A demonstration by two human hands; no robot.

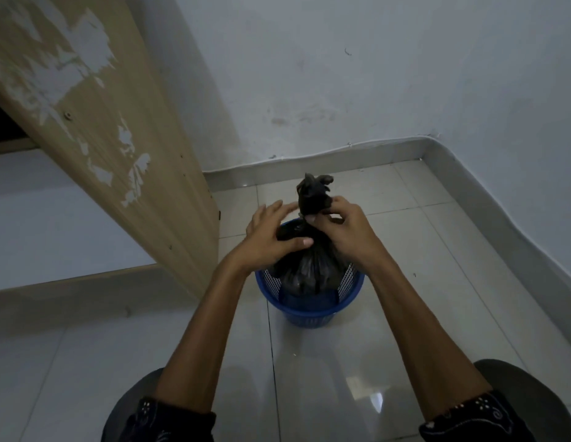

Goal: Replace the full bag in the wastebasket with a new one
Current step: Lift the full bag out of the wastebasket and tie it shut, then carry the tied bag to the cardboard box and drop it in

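Down at the floor corner, the full black plastic bag sits inside the round blue mesh plastic wastebasket, its neck gathered into a twisted tuft above the rim. Right hand pinches that neck tight just under the tuft; left hand rests on the bag's shoulder, fingers spread and loose, thumb pressing the plastic. Looks like the knot's being cinched. Best bet: keep the pinch firm, pull the tuft snug, then lift straight up so the mesh doesn't snag the film. Basket holds only the bag; its contents stay hidden. No new liner in sight. Pale glossy floor tiles all round, worn wooden cabinet panel left.
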